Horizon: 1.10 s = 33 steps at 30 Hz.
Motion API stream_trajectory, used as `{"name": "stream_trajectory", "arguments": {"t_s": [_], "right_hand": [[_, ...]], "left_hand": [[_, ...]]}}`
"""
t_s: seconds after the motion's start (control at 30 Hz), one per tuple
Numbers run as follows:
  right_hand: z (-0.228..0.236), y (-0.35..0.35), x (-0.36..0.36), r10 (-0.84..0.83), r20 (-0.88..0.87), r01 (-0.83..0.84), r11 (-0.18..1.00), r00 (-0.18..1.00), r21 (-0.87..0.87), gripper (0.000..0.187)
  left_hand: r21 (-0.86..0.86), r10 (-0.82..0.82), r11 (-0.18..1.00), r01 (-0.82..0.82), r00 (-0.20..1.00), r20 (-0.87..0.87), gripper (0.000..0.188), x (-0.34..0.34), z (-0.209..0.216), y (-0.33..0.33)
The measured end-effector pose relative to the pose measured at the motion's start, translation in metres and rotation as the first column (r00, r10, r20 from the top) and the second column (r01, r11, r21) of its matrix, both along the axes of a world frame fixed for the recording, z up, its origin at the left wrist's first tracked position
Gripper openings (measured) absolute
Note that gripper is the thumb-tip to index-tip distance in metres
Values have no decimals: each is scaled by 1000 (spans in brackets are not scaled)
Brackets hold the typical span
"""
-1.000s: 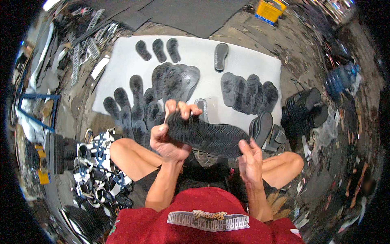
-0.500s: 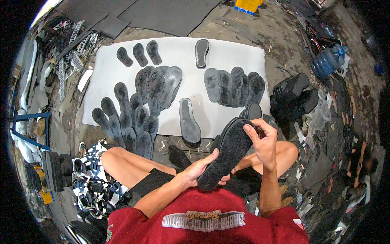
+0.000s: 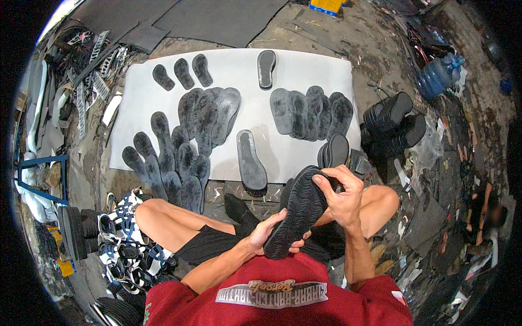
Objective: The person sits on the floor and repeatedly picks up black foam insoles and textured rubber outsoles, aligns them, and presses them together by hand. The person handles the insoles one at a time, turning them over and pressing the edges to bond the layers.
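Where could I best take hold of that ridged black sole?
Probably pinch the ridged black sole midway along its left edge, coming from the far left: the left hand grips its near end, the right hand its far end, leaving that stretch free.

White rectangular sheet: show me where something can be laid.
The white rectangular sheet is bare between the three small black soles and the far dark-rimmed grey sole, and just right of the near elongated grey sole. Crowded: its lower left, under overlapping blackish soles.

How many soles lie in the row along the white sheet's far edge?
4: the leftmost sole, second sole and third sole grouped at left; the fourth sole alone, right of the middle. None seems hidden.
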State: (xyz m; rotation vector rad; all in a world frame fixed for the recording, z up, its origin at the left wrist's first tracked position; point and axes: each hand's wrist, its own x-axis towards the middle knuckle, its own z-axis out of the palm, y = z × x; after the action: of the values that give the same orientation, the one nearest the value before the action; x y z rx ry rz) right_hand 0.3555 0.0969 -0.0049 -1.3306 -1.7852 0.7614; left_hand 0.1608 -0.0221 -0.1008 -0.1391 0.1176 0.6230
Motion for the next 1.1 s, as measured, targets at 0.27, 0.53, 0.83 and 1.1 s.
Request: {"name": "stream_trajectory", "arguments": {"t_s": [0.27,0.53,0.83,1.1], "right_hand": [[3,-6,-6,12,5,-12,1000,1000,21,15],[-26,-13,-11,87,70,-93,993,994,77,18],[-37,-18,-28,220,53,-219,975,974,-25,24],[-54,-43,-20,37,-5,-37,995,999,-88,30]], "left_hand": [[-28,12,1000,-10,999,46,79,0,-13,-12],[346,193,934,-90,941,-277,72,-5,-37,-13],[507,454,834,-219,795,-402,69,-19,-12,54],[781,748,613,-119,404,-526,37,-1,-35,56]]}}
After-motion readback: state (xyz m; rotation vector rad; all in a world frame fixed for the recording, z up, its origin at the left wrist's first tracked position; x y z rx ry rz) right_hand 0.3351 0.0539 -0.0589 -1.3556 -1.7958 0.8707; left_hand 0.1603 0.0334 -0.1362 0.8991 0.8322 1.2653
